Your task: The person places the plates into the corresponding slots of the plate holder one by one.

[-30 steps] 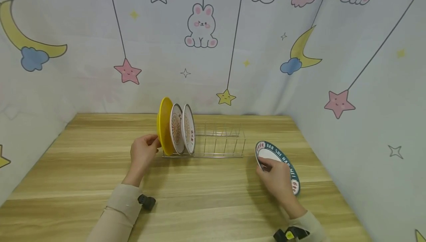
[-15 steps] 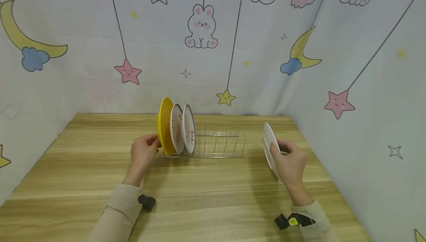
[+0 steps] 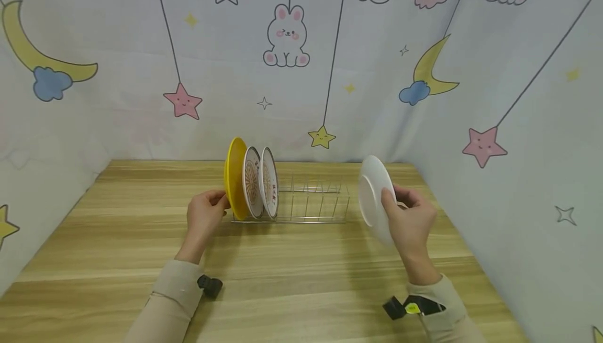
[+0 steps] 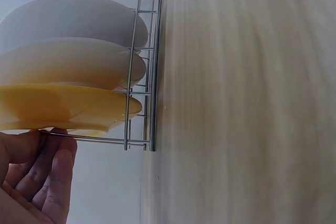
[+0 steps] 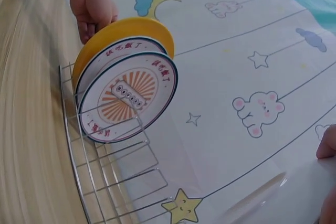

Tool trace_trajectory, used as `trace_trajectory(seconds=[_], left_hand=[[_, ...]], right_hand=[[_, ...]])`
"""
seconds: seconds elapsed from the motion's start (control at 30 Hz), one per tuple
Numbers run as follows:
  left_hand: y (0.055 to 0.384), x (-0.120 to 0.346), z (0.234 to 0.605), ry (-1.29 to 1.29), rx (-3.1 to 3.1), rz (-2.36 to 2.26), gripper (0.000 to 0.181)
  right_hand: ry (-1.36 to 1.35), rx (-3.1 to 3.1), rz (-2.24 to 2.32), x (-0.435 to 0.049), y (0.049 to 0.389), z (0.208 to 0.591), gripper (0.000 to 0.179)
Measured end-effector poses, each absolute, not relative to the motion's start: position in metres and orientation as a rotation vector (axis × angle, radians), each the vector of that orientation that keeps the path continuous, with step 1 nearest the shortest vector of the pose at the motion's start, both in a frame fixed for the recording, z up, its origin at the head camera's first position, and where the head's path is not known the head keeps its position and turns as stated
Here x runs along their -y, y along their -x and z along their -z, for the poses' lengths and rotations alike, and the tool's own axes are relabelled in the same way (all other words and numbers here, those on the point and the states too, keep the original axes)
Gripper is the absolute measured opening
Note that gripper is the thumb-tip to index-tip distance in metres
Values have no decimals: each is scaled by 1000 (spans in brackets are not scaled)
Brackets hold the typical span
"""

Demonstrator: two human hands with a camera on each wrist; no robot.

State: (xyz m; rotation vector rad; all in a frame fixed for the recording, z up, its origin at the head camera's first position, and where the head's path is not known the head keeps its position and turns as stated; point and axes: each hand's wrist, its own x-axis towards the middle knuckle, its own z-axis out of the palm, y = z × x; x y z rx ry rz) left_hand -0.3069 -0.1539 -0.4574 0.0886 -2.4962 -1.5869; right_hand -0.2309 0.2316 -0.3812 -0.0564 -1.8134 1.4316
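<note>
My right hand (image 3: 412, 222) grips a plate (image 3: 372, 196) by its rim, to the right of the wire dish rack (image 3: 311, 221). The plate stands nearly upright, its white underside towards the rack. At the rack's left end, my left hand (image 3: 205, 212) pinches the end wire, as the left wrist view shows, close beside a yellow plate (image 3: 234, 180). Two white plates with orange ray patterns, a middle one (image 3: 253, 181) and a right one (image 3: 269, 183), stand upright next to the yellow one. In the right wrist view my right hand (image 5: 328, 145) shows only at the edge.
A wood-grain table (image 3: 282, 285) carries the rack. The rack's right-hand slots hold no plates. Behind and to the right hangs a white curtain (image 3: 226, 70) printed with rabbits, stars and moons. Each wrist wears a small black camera, such as the right one (image 3: 394, 307).
My right hand has raised the plate and turned it upright, hiding its green-rimmed printed face. Over the last half second it moved slightly left. My left hand has stayed at the rack's end.
</note>
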Motion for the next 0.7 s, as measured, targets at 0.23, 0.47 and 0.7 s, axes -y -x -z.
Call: trace_trajectory(seconds=[0.23,0.47,0.7], left_hand=[[307,154,456,-98,2515,1562,27],[308,154,455,-117,2520,1588,28],[307,155,456,-123,2518,1605,28]], right_hand=[[-45,1683,-1522,-216,230,361,16],[-148,1547,-1631,-194,234,344,18],[-159,1549,-1686,-169,236,335,19]])
